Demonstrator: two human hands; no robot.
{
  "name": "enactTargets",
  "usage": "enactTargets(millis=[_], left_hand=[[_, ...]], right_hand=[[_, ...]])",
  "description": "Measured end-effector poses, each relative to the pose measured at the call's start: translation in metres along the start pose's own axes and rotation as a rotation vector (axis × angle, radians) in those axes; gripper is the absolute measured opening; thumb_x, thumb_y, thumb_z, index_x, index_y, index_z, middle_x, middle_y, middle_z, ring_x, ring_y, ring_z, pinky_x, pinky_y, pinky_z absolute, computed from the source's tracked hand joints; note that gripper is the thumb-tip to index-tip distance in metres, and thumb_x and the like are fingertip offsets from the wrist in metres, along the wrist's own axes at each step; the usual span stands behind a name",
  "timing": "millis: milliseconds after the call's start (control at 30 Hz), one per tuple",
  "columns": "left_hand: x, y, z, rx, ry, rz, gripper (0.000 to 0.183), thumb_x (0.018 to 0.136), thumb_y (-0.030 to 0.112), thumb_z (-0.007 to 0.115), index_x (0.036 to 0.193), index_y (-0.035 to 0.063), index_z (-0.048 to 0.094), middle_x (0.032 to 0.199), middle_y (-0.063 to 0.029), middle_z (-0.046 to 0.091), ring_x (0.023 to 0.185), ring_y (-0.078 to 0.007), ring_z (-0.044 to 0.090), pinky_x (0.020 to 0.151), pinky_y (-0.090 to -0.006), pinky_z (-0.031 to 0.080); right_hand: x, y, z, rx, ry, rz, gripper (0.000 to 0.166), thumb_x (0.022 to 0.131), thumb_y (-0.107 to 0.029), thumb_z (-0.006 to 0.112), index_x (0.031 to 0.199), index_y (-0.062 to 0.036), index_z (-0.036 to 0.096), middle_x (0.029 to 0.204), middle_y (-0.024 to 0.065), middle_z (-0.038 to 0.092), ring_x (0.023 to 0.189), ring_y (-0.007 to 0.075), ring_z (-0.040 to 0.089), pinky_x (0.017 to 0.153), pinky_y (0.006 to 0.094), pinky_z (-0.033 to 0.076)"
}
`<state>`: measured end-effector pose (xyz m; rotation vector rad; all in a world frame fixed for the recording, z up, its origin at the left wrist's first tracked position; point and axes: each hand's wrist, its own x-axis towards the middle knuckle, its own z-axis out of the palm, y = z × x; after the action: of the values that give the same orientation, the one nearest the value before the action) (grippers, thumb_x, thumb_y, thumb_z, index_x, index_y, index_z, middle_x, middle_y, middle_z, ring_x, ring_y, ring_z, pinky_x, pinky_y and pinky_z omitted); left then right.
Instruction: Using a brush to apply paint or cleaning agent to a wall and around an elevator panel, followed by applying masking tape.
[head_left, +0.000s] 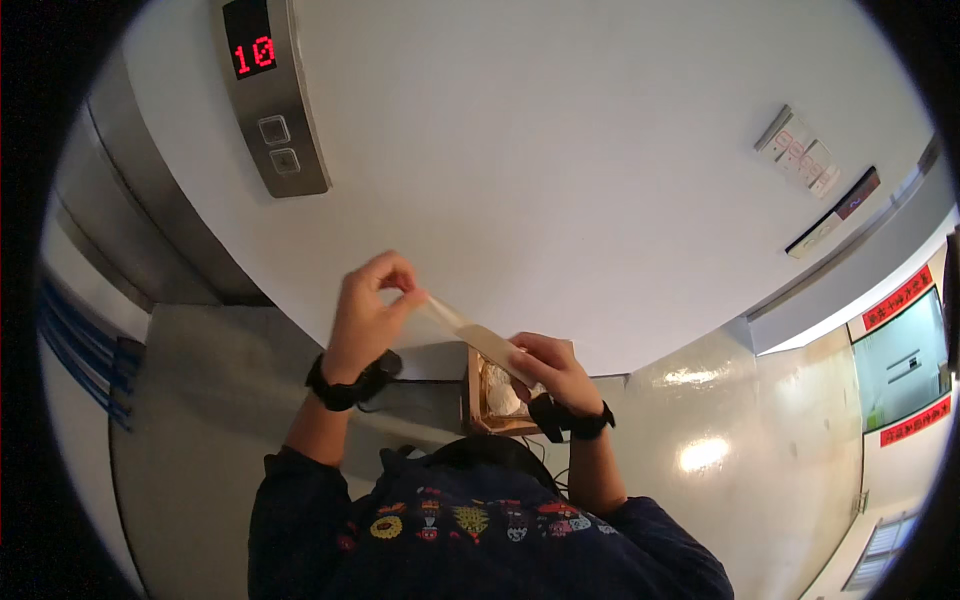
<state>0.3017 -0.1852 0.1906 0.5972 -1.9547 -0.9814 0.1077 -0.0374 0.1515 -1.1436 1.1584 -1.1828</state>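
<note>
Fingertips of my left hand (375, 311) pinch the end of a thin, pale, translucent strip (444, 311), blurred in part. It runs down to the right to a flat beige piece (495, 349), perhaps a tape roll seen edge-on. My right hand (551, 367) grips this piece between thumb and fingers. Both hands are in front of a white wall (540, 187), and a dark band circles each wrist. Below the right hand, partly covered by it, is an open brown box (474, 390) with a whitish rounded thing (504, 399) inside.
An elevator call panel (281, 112) with lit red digits is on the wall at upper left, beside metal doors (135, 187). Switches (799, 154) and another panel (832, 214) are at right. Blue pipes (82, 345) stand at far left. Dark cables (559, 480) hang near my body.
</note>
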Motion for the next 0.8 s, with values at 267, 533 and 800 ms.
enactTargets(millis=[267,533,800], left_hand=[[0.005,-0.007,-0.034,0.1,0.168,0.015,0.016,0.071,-0.004,0.06,0.069,0.0013,0.045,0.062,-0.0023,0.047,0.061,-0.0103,0.049,0.062,-0.0226,0.042],[-0.026,-0.043,-0.085,-0.219,0.245,-0.213,0.021,0.074,-0.003,0.062,0.072,0.0065,0.043,0.067,0.0019,0.046,0.063,-0.0045,0.045,0.059,-0.018,0.04],[-0.041,-0.042,-0.086,-0.053,0.341,-0.112,0.02,0.075,-0.001,0.063,0.074,0.0058,0.044,0.067,0.0012,0.049,0.063,-0.0056,0.046,0.062,-0.0186,0.04]], right_hand=[[0.042,0.077,-0.009,-0.083,-0.084,0.084,0.043,0.085,-0.038,0.053,0.068,0.0008,0.058,0.056,0.0009,0.053,0.047,0.0094,0.05,0.044,0.0232,0.041],[0.003,0.024,-0.02,0.359,-0.196,-0.106,0.033,0.085,-0.029,0.054,0.069,-0.0004,0.056,0.054,-0.0025,0.046,0.045,0.0046,0.042,0.04,0.0186,0.033],[0.046,0.066,-0.028,-0.587,-0.008,0.338,0.043,0.083,-0.036,0.053,0.062,0.0009,0.053,0.048,0.0023,0.044,0.046,0.0101,0.043,0.045,0.0261,0.036]])
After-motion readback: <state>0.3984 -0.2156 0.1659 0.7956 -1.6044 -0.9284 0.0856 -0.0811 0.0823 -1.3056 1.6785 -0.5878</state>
